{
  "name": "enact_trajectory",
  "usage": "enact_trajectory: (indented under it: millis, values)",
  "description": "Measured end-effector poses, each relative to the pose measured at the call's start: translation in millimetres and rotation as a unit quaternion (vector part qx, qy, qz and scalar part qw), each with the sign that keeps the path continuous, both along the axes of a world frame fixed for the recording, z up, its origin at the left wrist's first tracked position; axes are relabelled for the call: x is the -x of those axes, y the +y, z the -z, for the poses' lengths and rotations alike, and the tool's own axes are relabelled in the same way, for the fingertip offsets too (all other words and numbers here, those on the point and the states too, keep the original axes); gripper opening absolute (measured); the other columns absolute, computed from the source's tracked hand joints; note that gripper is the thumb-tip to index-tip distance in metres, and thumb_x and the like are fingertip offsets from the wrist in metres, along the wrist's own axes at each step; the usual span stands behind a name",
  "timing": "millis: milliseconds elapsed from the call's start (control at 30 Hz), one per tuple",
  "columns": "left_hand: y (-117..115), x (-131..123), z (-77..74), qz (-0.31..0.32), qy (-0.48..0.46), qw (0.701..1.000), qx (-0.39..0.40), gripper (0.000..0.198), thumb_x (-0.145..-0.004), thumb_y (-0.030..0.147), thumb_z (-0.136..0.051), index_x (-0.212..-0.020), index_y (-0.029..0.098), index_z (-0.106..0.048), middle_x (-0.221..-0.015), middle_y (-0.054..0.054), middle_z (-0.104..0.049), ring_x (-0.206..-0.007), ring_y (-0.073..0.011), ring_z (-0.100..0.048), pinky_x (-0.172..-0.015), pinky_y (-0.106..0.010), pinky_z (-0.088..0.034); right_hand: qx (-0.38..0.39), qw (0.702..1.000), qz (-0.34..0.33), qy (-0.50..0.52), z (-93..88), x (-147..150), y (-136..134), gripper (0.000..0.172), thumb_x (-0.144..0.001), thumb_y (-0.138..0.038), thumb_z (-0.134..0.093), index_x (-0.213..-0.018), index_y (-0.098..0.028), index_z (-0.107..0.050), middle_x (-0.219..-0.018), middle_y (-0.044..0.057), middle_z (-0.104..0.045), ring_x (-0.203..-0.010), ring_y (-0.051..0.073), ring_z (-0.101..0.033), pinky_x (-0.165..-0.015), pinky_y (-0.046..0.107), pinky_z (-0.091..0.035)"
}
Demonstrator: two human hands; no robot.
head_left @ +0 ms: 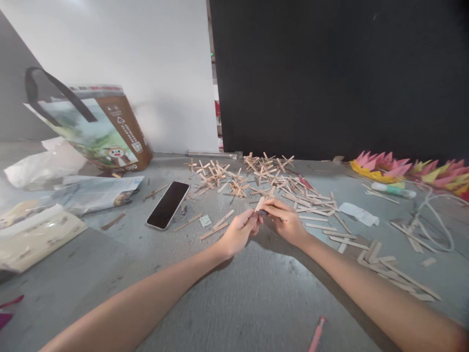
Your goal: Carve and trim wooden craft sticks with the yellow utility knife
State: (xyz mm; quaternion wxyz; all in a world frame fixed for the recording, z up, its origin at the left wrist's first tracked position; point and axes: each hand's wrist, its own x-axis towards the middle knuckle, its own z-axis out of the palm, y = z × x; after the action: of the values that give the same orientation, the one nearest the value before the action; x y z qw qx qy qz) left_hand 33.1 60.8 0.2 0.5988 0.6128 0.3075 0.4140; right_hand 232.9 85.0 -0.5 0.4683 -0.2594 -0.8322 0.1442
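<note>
My left hand [240,230] and my right hand [284,221] meet just above the grey tabletop [234,293], fingers pinched together. Between them they grip a short wooden craft stick [260,204] that pokes up at a slant. A second stick seems to lie along my right fingers. Right behind the hands lies a heap of small crosses made of glued sticks [238,178]. Loose flat sticks [315,215] are scattered to the right of my right hand.
A black phone [167,204] lies face up left of my hands. A brown shopping bag [98,127] and plastic wrappers [40,230] sit at far left. Pink and yellow paper shapes [403,168], a glue tube [392,189], a white cord [436,220] and more sticks [395,274] are at right. A pink pen [315,335] lies near the front edge.
</note>
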Motion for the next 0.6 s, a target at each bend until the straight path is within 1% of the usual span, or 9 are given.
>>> enact_trajectory:
  millis: [200, 367, 467, 600]
  values:
    - [-1.3, 3.3, -3.0, 0.001, 0.032, 0.999, -0.039, 0.044, -0.102, 0.059, -0.043, -0.086, 0.019, -0.051, -0.062, 0.006, -0.04, -0.057, -0.0113, -0.036, -0.059, -0.026, -0.03, -0.016, 1.0, -0.005, -0.009, 2.8, -0.2, 2.5, 0.032, -0.106, -0.013, -0.046, -0.122, -0.025, -0.071, -0.108, 0.01, -0.069, -0.1, 0.025, -0.062, -0.087, 0.044, -0.054]
    - [-2.2, 6.3, -2.2, 0.006, 0.069, 0.995, -0.073, 0.039, -0.106, 0.05, -0.039, -0.085, 0.019, -0.05, -0.069, 0.003, -0.046, -0.063, -0.0122, -0.041, -0.063, -0.026, -0.033, -0.041, 0.999, -0.006, -0.015, 1.9, -0.4, 1.2, 0.033, -0.105, -0.01, -0.047, -0.123, -0.026, -0.07, -0.107, 0.01, -0.069, -0.102, 0.026, -0.062, -0.089, 0.045, -0.053]
    - [-2.8, 5.4, -1.9, 0.011, 0.065, 0.995, -0.076, 0.037, -0.106, 0.047, -0.039, -0.085, 0.019, -0.049, -0.07, 0.003, -0.045, -0.063, -0.0121, -0.041, -0.063, -0.026, -0.033, -0.052, 0.999, -0.004, -0.009, 1.4, -0.4, 0.9, 0.034, -0.105, -0.011, -0.047, -0.124, -0.027, -0.07, -0.108, 0.01, -0.069, -0.103, 0.026, -0.063, -0.089, 0.046, -0.053]
    - [-3.3, 3.0, -3.1, 0.004, 0.042, 0.997, -0.066, 0.039, -0.107, 0.05, -0.039, -0.085, 0.019, -0.049, -0.067, 0.005, -0.042, -0.061, -0.0116, -0.038, -0.062, -0.027, -0.032, -0.047, 0.999, 0.0, -0.016, 1.3, -0.9, 1.3, 0.034, -0.104, -0.01, -0.047, -0.124, -0.026, -0.07, -0.11, 0.011, -0.069, -0.103, 0.026, -0.062, -0.091, 0.046, -0.053]
